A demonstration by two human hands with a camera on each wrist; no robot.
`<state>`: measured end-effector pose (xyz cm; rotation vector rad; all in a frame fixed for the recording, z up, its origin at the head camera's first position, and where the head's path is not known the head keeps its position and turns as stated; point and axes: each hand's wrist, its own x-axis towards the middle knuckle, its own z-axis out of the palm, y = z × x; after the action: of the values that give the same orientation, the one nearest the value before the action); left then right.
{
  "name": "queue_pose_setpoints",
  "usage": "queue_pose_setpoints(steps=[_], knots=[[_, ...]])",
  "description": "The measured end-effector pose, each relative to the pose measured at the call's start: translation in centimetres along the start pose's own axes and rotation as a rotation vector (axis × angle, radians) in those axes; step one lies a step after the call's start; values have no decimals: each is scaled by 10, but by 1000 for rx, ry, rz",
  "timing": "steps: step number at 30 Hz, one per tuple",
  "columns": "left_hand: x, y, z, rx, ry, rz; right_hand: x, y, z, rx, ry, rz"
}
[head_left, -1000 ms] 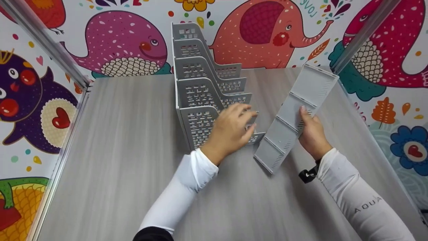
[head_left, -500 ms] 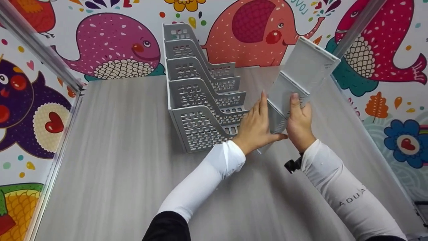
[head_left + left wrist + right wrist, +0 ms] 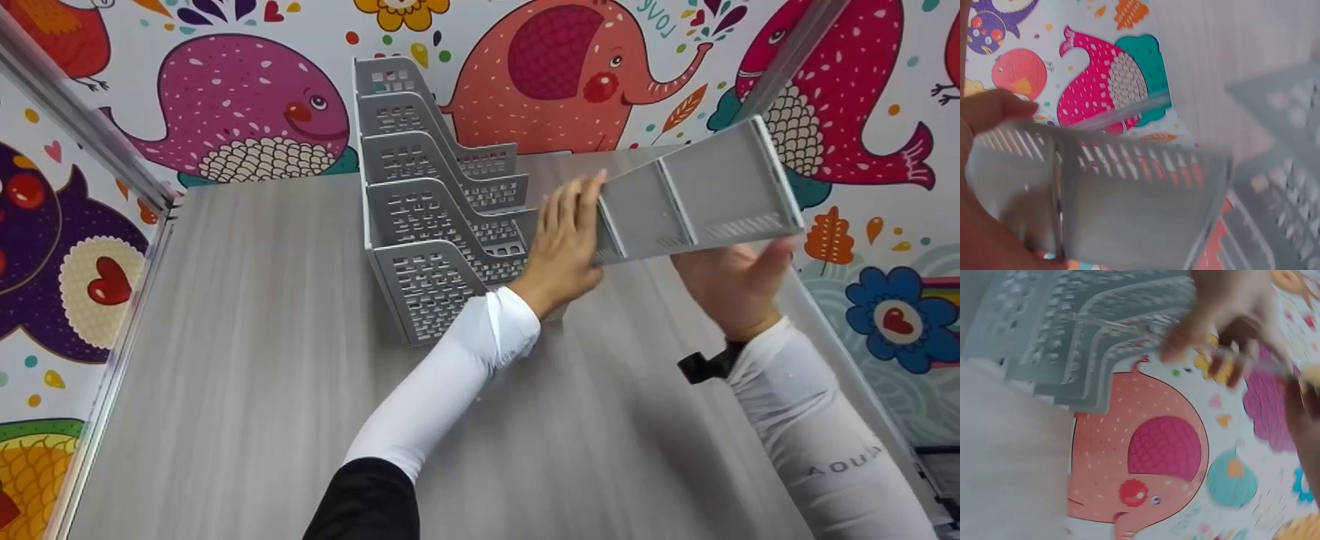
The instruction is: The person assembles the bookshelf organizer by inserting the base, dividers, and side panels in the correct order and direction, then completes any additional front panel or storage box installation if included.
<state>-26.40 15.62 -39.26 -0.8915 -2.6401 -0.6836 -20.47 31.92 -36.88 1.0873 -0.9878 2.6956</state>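
My left hand (image 3: 562, 244) grips one end of a long grey plastic panel (image 3: 645, 206) with raised cross ribs and a slotted edge. In the left wrist view, the same panel (image 3: 1140, 208) lies between that hand's thumb and fingers (image 3: 999, 109). My right hand (image 3: 739, 289) is at the panel's other end, palm showing below its lower edge; its fingers are hidden behind the panel. Left of the panel stands a grey file rack (image 3: 431, 277), with several tall perforated dividers. My left hand is in front of its low side and partly covers it.
The rack stands on a wood-grain tabletop (image 3: 270, 375). Behind is a wall (image 3: 555, 75) printed with cartoon animals, and metal rails (image 3: 97, 112) run along the corners. In the right wrist view, the rack (image 3: 1061, 343) and hands are blurred.
My left hand has come over from the rack to the panel and now grips it. The panel has swung from steep to nearly level, its far end to the right. My right hand has shifted its hold.
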Motion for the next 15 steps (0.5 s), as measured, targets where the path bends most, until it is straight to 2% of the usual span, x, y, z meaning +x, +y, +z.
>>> queue_pose_setpoints(steps=[2, 5, 7, 11, 13, 15], knots=[[2, -1, -8, 44, 1, 2, 4, -11, 0, 126, -69, 82], [7, 1, -19, 118, -14, 23, 4, -20, -1, 394, -70, 164], [10, 4, -24, 171, -24, 46, 2, -23, -1, 510, -94, 188], [16, 3, -30, 356, -24, 95, -2, -26, 9, 631, -110, 251], [20, -1, -32, 479, -15, 121, -3, -28, 13, 647, -75, 314], [24, -6, -33, 588, 5, 145, -4, -30, 9, 606, 0, 398]])
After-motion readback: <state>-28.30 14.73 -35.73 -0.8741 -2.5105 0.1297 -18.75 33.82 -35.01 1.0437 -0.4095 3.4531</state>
